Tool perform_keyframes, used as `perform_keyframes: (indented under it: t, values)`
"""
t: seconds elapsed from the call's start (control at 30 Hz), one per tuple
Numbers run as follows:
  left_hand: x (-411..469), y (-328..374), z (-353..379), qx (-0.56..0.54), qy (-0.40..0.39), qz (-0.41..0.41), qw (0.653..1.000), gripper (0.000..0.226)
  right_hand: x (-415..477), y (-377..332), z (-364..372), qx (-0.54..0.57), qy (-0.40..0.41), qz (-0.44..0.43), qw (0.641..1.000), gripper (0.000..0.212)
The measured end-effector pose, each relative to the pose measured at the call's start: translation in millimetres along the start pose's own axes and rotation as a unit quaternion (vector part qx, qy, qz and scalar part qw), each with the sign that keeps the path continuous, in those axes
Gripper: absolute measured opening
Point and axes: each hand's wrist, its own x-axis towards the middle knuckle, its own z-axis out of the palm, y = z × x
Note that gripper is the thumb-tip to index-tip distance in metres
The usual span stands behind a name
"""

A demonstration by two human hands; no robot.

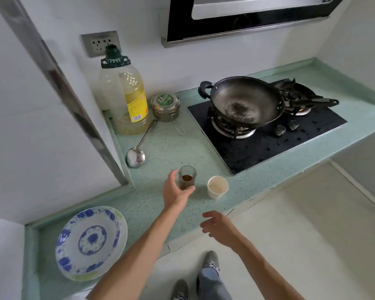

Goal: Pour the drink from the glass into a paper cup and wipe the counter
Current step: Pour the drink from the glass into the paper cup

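Though nearest, right hand (pixel 219 228): spread, empty, above tabletop (pixel 156 152) edge.
Left hand (pixel 177 191): spread beside glass (pixel 187 177), not yet gripping.
Glass: upright, drink inside, just beside cup (pixel 217 186).
Cup: seemingly empty; pouring, wiping both left to do.

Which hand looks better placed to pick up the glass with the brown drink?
Left. The left hand is right at the glass, thumb and fingers spread either side. The right hand hovers open by the counter edge, farther from glass and paper cup.
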Motion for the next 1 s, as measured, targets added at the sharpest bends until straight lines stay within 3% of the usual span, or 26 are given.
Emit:
perform_keyframes:
  t: [0.33,0.53,0.67,0.77,1.0]
  values:
    - [6,1,16,0.040,0.042,0.025,0.998,0.062,7,-3,-45,-0.066,-0.018,-0.043,0.997,0.043]
    - [-26,11,13,0.018,0.038,0.049,0.998,0.053,13,-7,-54,-0.121,0.056,-0.208,0.969,0.040]
    - [-46,24,22,-0.045,0.014,0.027,0.999,0.051,16,6,-62,-0.179,0.112,-0.295,0.932,0.069]
    - [-53,30,36,-0.088,-0.018,-0.015,0.996,0.048,14,10,-70,-0.164,0.116,-0.294,0.934,0.075]
    - [-57,39,68,-0.132,-0.085,-0.121,0.980,0.063,6,19,-93,-0.139,0.160,-0.258,0.943,0.052]
